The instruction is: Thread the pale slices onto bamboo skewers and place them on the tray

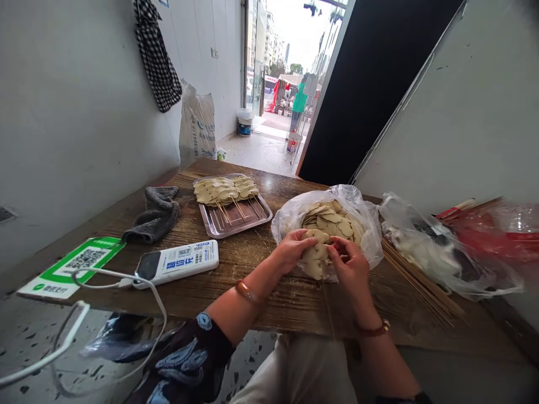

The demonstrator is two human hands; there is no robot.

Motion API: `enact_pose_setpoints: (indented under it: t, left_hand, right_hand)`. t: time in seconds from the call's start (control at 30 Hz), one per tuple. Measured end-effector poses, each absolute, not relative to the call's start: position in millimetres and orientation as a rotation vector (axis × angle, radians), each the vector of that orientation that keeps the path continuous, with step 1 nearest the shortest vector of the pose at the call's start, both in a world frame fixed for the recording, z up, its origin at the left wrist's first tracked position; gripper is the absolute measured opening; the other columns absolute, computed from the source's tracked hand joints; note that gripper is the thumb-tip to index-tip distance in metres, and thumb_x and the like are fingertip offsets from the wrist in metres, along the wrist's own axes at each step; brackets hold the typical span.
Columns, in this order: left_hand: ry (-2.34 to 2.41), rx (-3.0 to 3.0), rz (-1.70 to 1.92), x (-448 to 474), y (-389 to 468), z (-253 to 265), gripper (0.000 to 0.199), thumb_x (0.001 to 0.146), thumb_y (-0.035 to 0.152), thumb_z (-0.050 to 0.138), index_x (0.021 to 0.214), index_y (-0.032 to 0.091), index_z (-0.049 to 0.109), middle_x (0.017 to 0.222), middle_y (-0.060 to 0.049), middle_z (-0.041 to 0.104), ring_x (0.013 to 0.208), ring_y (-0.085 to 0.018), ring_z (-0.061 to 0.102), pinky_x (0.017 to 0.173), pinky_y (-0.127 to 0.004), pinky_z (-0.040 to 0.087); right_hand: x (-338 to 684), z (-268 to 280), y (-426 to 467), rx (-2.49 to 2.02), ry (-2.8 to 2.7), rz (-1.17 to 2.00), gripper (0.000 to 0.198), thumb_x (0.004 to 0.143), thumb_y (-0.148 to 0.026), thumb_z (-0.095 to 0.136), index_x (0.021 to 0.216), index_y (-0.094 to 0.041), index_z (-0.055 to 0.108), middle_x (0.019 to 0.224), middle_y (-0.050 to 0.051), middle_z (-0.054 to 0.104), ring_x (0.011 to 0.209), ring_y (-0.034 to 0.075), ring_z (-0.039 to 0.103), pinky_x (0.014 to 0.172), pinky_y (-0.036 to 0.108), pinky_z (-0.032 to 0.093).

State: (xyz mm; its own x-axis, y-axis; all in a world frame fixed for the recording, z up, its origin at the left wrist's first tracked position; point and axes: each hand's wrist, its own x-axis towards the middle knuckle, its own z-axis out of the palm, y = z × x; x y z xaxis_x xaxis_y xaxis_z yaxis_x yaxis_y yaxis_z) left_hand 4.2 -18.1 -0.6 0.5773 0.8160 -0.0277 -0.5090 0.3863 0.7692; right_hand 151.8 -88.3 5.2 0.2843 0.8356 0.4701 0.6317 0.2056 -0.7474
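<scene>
Over the near edge of a plastic bag, my left hand (291, 250) grips several thin, pale yellow slices (315, 259), potato-like in look, threaded on a thin wooden skewer (327, 300) that points down toward me. From the other side, my right hand (348, 261) pinches the upper right edge of these slices between thumb and fingers. Behind both hands, the clear plastic bag (366, 216) stands open, heaped with loose slices (334, 219) of the same kind. Left of it, a metal tray (252, 216) holds finished-looking rows of skewered slices (225, 189), sticks toward me.
Bare skewers (421, 283) lie at right beside crumpled plastic bags (446, 252). At left are a grey cloth (155, 216), a white power bank (185, 262) with a cable (162, 303), and a green QR card (80, 264). A person (300, 98) stands outside the doorway.
</scene>
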Motion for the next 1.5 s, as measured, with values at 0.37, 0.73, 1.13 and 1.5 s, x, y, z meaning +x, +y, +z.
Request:
enact_pose_setpoints:
  t: [0.37,0.73,1.13,1.5]
  left_hand:
    - [0.496,0.705,0.971,3,-6,-9,0.048,0.051,0.037,0.086,0.087,0.010,0.069,0.071,-0.006,0.070,0.060,-0.014,0.063,0.056,-0.023,0.048]
    - [0.355,0.642,0.871,-5,-6,1,0.051,0.070,0.058,0.069,0.093,0.012,0.069,0.078,-0.012,0.072,0.062,-0.017,0.065,0.056,-0.024,0.049]
    - [0.281,0.699,0.861,-1,-13,2,0.053,0.066,0.055,0.075,0.091,0.009,0.071,0.075,-0.010,0.071,0.065,-0.017,0.065,0.062,-0.026,0.051]
    - [0.413,0.742,0.905,-3,-12,2,0.047,0.055,0.043,0.084,0.083,0.008,0.072,0.071,-0.010,0.071,0.057,-0.014,0.061,0.056,-0.024,0.048]
  right_hand:
    - [164,-39,-158,-1.633,-1.490,0.474,0.036,0.085,-0.044,0.057,0.103,-0.016,0.071,0.102,0.012,0.072,0.094,0.026,0.066,0.083,0.036,0.051]
    - [126,-38,-166,-1.563,-1.120,0.773,0.054,0.084,-0.056,0.055,0.113,-0.012,0.067,0.050,-0.005,0.046,0.040,0.009,0.036,0.038,0.021,0.027]
    - [111,-36,-168,-1.516,-1.025,0.854,0.047,0.084,-0.053,0.057,0.109,-0.014,0.064,0.047,-0.007,0.046,0.037,0.007,0.032,0.038,0.019,0.025]
    - [117,-38,-152,-1.591,-1.298,0.579,0.036,0.083,-0.047,0.059,0.090,-0.016,0.074,0.064,0.003,0.066,0.058,0.017,0.059,0.054,0.026,0.047]
